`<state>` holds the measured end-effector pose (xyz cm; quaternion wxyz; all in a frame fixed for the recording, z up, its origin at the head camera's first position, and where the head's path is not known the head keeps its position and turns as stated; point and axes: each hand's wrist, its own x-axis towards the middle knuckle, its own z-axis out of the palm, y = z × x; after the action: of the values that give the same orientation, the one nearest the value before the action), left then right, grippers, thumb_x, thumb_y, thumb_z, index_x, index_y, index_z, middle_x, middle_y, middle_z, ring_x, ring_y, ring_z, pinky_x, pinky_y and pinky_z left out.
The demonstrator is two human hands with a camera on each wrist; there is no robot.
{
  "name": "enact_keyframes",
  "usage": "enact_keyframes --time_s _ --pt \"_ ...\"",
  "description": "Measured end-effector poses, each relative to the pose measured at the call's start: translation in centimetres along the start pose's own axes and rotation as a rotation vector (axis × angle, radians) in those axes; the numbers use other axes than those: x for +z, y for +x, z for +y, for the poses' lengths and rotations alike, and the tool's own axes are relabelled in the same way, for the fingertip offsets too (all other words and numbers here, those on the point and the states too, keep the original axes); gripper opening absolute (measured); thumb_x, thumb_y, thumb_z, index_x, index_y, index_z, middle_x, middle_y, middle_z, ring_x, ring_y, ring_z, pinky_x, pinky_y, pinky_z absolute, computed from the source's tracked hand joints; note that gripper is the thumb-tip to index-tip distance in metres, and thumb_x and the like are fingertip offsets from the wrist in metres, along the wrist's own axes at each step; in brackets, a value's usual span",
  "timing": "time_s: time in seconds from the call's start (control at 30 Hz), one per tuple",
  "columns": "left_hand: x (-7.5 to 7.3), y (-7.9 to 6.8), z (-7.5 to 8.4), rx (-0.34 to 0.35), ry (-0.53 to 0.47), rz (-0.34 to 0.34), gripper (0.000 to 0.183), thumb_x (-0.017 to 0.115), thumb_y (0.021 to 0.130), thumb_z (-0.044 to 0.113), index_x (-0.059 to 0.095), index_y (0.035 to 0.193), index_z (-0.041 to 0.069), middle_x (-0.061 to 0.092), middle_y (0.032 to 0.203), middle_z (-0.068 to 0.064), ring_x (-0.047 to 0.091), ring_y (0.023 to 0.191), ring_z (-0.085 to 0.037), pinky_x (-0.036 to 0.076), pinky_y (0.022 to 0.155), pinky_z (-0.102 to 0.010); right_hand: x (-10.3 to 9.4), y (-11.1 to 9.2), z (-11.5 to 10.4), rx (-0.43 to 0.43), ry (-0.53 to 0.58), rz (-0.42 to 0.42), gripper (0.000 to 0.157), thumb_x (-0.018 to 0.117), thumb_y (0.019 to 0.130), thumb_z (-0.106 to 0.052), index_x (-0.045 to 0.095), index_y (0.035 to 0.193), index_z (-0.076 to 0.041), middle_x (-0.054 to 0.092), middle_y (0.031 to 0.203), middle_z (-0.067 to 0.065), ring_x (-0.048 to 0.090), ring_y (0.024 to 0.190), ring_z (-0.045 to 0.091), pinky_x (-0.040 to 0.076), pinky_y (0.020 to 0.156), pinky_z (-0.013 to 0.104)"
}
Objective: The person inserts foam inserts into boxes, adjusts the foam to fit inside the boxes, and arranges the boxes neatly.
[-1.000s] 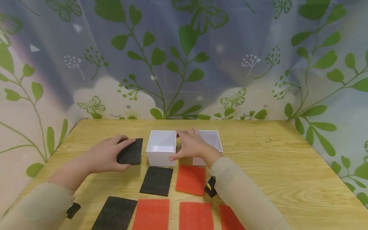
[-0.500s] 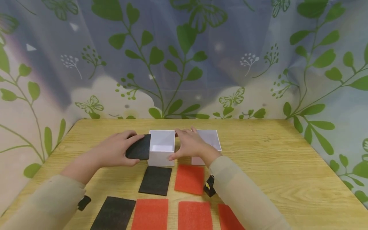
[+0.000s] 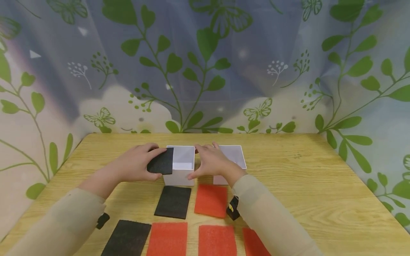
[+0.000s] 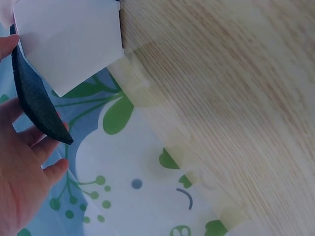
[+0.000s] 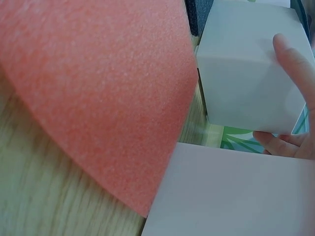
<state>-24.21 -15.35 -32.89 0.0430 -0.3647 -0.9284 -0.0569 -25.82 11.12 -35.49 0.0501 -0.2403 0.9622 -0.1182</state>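
Note:
Between its thumb and fingers my left hand (image 3: pixel 134 165) holds a black foam sheet (image 3: pixel 161 162), slightly bent in the left wrist view (image 4: pixel 37 98). That sheet is raised over the left part of a white open-topped box (image 3: pixel 183 176) and covers part of its opening. My right hand (image 3: pixel 211 161) grips this same box at its right side, thumb at the front and fingers at the back, as the right wrist view shows. To the right stands a second white box (image 3: pixel 236 154), partly hidden behind my right hand.
On the wooden table (image 3: pixel 304 199), in front of the boxes, lie a black sheet (image 3: pixel 173 201) and a red sheet (image 3: pixel 211 200). Nearer me are another black sheet (image 3: pixel 126 239) and several red ones, one partly under my right sleeve. A patterned curtain (image 3: pixel 205 71) hangs behind the table.
My left hand has moved right and slightly up with the black foam sheet, from beside the left white box to over its opening. The right hand has stayed on the box.

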Motion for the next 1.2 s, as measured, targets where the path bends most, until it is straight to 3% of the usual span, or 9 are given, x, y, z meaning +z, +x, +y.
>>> enact_keyframes --time_s 0.4,0.63,1.2 --pt "0.3 1.9 0.6 0.004 -0.026 -0.025 0.078 0.069 0.076 0.047 0.044 0.139 0.010 0.051 0.125 -0.015 0.054 0.102 -0.030 0.045 0.082 -0.044 0.0 0.1 0.0 -0.007 -0.012 0.001 0.115 0.071 0.062 -0.069 0.027 0.146 -0.004 0.051 0.133 0.002 0.036 0.130 0.024 0.003 0.111 0.048" --pt "0.3 2.4 0.5 -0.021 -0.061 -0.043 0.077 0.068 0.077 0.049 0.044 0.140 0.012 0.048 0.130 -0.015 0.050 0.111 -0.033 0.042 0.089 -0.048 0.0 0.1 -0.1 -0.007 -0.015 -0.003 0.115 0.070 0.063 -0.070 0.026 0.146 -0.005 0.051 0.133 0.002 0.035 0.130 0.024 0.003 0.111 0.047" --pt "0.2 3.8 0.7 0.010 -0.211 -0.126 0.074 0.066 0.081 0.045 0.042 0.140 0.009 0.039 0.139 -0.018 0.040 0.124 -0.036 0.036 0.098 -0.051 0.0 0.1 0.0 0.002 -0.033 -0.003 0.116 0.069 0.063 -0.071 0.025 0.147 -0.004 0.050 0.134 0.003 0.035 0.130 0.024 0.004 0.111 0.049"
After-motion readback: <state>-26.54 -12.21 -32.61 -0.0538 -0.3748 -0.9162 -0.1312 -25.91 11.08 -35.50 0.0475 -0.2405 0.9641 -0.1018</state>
